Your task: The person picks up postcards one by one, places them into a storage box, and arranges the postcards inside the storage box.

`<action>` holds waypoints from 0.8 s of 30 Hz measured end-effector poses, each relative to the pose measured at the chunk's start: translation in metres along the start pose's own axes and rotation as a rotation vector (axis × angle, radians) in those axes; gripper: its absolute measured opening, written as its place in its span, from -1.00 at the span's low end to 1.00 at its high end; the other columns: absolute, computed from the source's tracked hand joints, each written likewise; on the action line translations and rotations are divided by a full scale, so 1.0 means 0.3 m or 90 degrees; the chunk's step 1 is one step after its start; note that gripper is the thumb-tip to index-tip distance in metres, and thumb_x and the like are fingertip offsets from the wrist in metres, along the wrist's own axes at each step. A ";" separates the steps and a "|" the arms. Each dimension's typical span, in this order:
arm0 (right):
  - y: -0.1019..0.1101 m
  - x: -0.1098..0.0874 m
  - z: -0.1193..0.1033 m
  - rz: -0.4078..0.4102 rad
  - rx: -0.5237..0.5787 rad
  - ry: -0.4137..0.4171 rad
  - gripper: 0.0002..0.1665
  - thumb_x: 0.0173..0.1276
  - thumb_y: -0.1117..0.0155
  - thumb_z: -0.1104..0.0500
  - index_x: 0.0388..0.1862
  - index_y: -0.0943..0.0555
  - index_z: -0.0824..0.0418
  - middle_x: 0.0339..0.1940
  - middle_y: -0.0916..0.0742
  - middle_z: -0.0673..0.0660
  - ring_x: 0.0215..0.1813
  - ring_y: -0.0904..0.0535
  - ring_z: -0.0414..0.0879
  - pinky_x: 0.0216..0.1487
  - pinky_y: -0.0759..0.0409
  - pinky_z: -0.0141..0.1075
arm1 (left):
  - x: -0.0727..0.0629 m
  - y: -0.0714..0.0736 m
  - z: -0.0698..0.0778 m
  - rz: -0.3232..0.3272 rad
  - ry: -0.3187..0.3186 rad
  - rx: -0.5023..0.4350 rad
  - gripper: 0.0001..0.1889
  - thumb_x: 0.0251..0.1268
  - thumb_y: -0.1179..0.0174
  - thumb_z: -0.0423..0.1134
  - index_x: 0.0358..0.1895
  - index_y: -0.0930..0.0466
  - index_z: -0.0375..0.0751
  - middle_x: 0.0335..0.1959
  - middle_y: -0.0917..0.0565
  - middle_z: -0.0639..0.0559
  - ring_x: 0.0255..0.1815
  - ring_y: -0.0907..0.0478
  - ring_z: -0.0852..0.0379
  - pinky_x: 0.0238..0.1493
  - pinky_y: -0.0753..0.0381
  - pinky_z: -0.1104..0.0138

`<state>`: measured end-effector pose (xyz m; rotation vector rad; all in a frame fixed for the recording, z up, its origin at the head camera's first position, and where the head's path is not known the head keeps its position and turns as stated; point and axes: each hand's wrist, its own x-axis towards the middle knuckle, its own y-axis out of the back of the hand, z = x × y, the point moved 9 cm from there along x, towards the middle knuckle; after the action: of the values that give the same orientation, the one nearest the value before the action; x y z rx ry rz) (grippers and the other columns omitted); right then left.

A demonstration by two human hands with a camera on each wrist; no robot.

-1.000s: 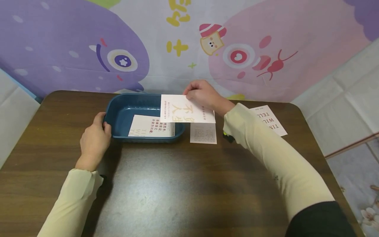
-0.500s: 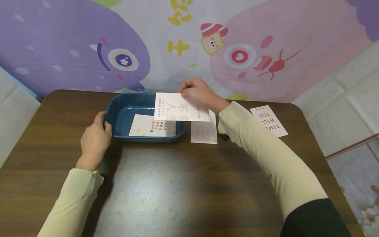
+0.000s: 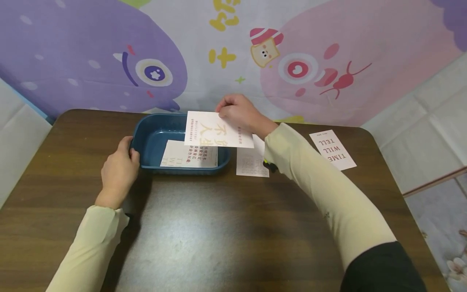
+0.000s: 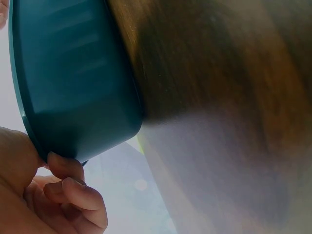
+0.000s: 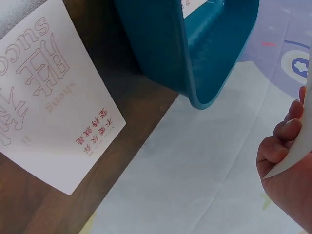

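The person's right hand (image 3: 242,115) pinches a white card (image 3: 200,126) by its far edge, holding it raised over the right end of a dark blue tray (image 3: 178,171). Large gold characters cover this card, 不, 人 and 生 among them, with smaller print beside them too fine to read. The left hand (image 3: 119,170) grips the tray's left end, the thumb at the rim. Inside the tray lies printed paper (image 3: 197,156), one card or several, showing the gold letters "TI", "WI" and "TE" and dark red Chinese lines including 自己. On the tabletop (image 3: 219,235), just right of the tray, a pale card (image 3: 248,160) bears outlined lettering: the right wrist view shows "succ", "sheng" and red characters reading 不要放弃 and 坚持就是. Farther right, another card (image 3: 333,150) reads "TIME WILL TELL", upside down to the head camera.
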<state>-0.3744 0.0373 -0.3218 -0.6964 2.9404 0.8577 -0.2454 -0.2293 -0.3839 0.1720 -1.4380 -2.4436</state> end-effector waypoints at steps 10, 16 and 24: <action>-0.017 0.002 -0.020 -0.005 -0.004 -0.006 -0.85 0.29 -0.06 0.25 -0.27 -0.59 0.22 -0.26 -0.63 0.11 -0.32 -0.51 -0.11 -0.26 -0.46 -0.35 | 0.000 0.000 -0.001 -0.003 0.007 -0.001 -0.53 0.39 0.26 -0.20 0.33 -0.23 -0.21 -0.23 -0.58 -0.48 -0.48 -0.49 -0.30 -0.59 -0.31 0.05; -0.025 0.008 -0.025 -0.004 0.005 -0.003 -0.85 0.28 -0.06 0.27 -0.27 -0.58 0.22 -0.28 -0.63 0.10 -0.34 -0.50 -0.12 -0.29 -0.45 -0.37 | 0.001 0.000 -0.006 0.003 0.010 0.001 -0.53 0.39 0.26 -0.20 0.33 -0.23 -0.21 -0.20 -0.58 -0.49 -0.47 -0.49 -0.31 -0.58 -0.32 0.05; -0.036 0.022 -0.032 0.007 0.009 0.002 -0.85 0.22 -0.07 0.30 -0.30 -0.60 0.25 -0.28 -0.64 0.13 -0.32 -0.50 -0.11 -0.23 -0.44 -0.36 | 0.001 0.000 -0.005 0.001 0.009 0.001 -0.52 0.39 0.25 -0.20 0.34 -0.22 -0.19 -0.20 -0.58 -0.48 -0.47 -0.49 -0.30 -0.58 -0.32 0.05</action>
<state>-0.3747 0.0214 -0.3200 -0.6831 2.9528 0.8366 -0.2451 -0.2307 -0.3845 0.1877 -1.4332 -2.4356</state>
